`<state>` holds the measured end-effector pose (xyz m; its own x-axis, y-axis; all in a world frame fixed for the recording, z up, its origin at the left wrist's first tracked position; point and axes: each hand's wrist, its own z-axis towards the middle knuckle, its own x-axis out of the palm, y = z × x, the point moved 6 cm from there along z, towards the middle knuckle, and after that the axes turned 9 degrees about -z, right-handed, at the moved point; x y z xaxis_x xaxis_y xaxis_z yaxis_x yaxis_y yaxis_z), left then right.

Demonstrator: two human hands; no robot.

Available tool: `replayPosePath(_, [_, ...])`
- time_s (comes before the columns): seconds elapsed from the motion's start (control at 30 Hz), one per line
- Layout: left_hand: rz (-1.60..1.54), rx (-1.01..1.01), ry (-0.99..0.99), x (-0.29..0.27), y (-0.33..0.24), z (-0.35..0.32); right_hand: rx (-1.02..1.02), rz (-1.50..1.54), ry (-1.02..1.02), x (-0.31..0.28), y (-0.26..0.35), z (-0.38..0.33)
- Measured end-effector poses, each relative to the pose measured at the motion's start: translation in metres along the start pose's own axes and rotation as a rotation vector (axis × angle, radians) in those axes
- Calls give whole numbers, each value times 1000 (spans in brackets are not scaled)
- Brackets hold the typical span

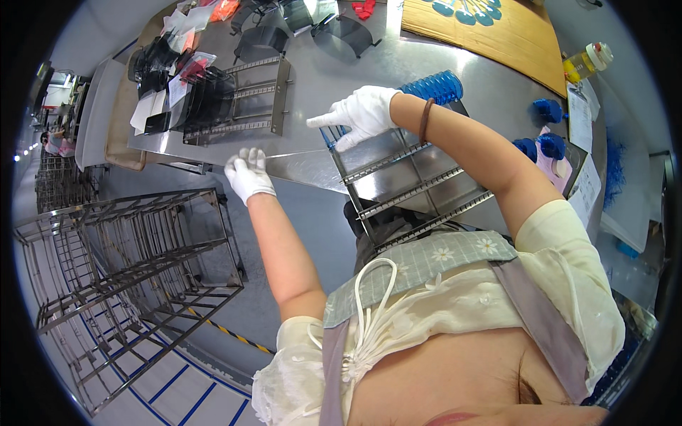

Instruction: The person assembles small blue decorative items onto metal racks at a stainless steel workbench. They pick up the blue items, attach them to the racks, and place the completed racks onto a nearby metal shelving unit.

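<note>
My right hand, in a white glove, is over the far left corner of a metal slotted rack close to my body. Its index finger points left and the thumb bends below. Between them shows a clear blue piece, apparently gripped, partly hidden by the glove. Several round blue translucent pieces stand in a row just beyond my right wrist. My left hand, also gloved, hovers off the table's front edge with slightly bent fingers apart and nothing visible in it.
A second slotted rack with dark curved visors stands at the table's left. More dark visors lie behind. Cardboard holds blue pieces at the far right, near a yellow bottle. Metal trolleys stand on the floor at left.
</note>
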<state>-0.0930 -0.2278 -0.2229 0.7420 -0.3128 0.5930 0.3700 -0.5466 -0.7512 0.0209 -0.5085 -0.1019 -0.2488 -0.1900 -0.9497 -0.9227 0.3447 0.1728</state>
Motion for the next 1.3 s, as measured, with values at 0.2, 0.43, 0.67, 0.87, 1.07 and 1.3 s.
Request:
replayPosePath(0.2, [-154, -165, -91, -30, 53, -48, -14, -42, -35, -2, 5, 0])
replayPosePath(0.43, [352, -290, 211, 21, 116, -121, 3, 10, -67, -8, 4, -10])
replayPosePath(0.67, [168, -240, 14, -14, 56, -93, 363, -9, -27, -3, -103, -111])
replayPosePath(0.87, [638, -245, 685, 60, 96, -127, 483, 122, -43, 32, -172, -146])
replayPosePath(1.07, [614, -66, 431, 69, 107, -146, 468, 214, -389, 25, -151, -168])
replayPosePath(1.3, [613, -108, 516, 87, 113, -132, 511, 451, -203, 23, -192, -177])
